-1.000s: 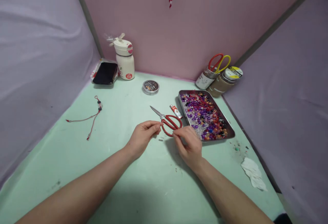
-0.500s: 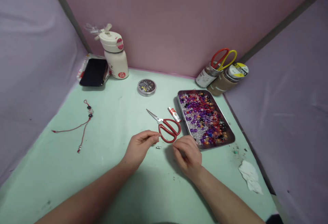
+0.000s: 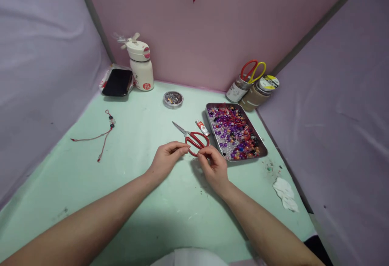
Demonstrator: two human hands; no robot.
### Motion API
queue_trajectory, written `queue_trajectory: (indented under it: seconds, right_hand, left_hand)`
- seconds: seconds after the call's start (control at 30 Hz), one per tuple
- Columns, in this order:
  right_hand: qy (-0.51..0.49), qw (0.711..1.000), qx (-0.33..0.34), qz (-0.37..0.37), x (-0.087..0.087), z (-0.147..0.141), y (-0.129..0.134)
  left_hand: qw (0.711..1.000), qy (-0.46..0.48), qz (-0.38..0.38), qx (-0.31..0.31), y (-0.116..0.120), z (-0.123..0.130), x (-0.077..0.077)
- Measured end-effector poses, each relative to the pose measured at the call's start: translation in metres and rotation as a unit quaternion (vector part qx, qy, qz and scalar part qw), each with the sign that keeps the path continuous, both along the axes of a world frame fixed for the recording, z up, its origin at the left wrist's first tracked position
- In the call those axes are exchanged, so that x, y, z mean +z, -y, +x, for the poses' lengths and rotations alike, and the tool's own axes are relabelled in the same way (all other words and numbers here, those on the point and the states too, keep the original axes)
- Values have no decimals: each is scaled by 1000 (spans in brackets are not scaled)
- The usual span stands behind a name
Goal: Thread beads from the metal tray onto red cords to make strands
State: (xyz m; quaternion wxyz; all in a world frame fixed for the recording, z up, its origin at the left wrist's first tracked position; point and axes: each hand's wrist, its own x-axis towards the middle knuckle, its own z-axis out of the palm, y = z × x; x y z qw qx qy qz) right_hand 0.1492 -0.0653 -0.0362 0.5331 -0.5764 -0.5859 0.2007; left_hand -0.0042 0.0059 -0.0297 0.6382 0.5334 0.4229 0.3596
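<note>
My left hand [image 3: 166, 158] is closed in a pinch just left of the handles of the red scissors [image 3: 199, 138]; what its fingertips hold is too small to make out. My right hand [image 3: 215, 168] is also pinched, below the scissor handles, on something too small to name. A narrow gap separates the two sets of fingertips. The scissors lie on the table with blades pointing up and left. Beside them is a red and white lighter [image 3: 202, 128]. A metal tray [image 3: 263, 152] of mixed beads stands right of my right hand.
A beaded red cord [image 3: 105, 139] lies at left. Behind are a phone [image 3: 118, 82], a white bottle [image 3: 142, 71], a round spool case [image 3: 173, 99], a jar with scissors [image 3: 237, 91] and a brown jar [image 3: 253, 97]. Crumpled tissue [image 3: 285, 194] lies right.
My right hand has lifted and turned, bringing its pinched fingertips nearer my left hand. The small silvery piece that lay between the hands no longer shows on the table. The camera view has shifted.
</note>
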Motion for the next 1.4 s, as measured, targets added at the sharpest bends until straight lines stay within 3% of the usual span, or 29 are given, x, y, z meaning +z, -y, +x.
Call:
queue_trajectory:
  seconds: [0.2,0.57,0.77,1.4]
  right_hand:
    - [-28,999,-13,-35,0,2,-1]
    - [-24,996,-32,-81,-11,3,-2]
    - [-12,996,-49,-78,-8,3,-2]
    - [19,999,6,-45,-3,1,-2]
  left_hand:
    - [1000,-2,-4,-7,0,3,3]
    - [999,-20,27,-41,1,4,-6]
    - [1000,-8,1,-17,2,4,0]
    - [997,-39,49,-45,3,2,-6]
